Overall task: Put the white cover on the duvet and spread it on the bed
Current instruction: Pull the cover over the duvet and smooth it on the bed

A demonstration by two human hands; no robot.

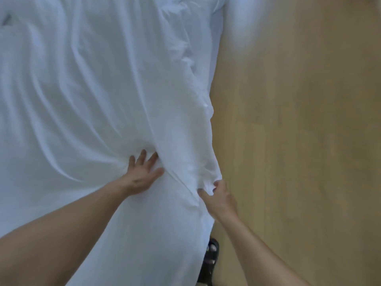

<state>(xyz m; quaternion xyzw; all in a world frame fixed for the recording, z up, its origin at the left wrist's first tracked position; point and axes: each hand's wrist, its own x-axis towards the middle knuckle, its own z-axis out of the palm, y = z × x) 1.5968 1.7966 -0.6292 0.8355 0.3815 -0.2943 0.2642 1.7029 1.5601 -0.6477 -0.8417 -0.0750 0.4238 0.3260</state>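
The white cover lies wrinkled over the bed and fills the left and middle of the head view. Its right edge hangs down toward the floor. My left hand lies flat on the cover with fingers straight, pressing into a deep fold. My right hand grips a bunched piece of the cover's right edge, fingers curled into the cloth. The duvet itself is hidden under the white fabric, and I cannot tell it apart from the cover.
A wooden floor runs along the right side of the bed. A foot in a black sandal stands on the floor at the bottom, partly hidden by the hanging cloth.
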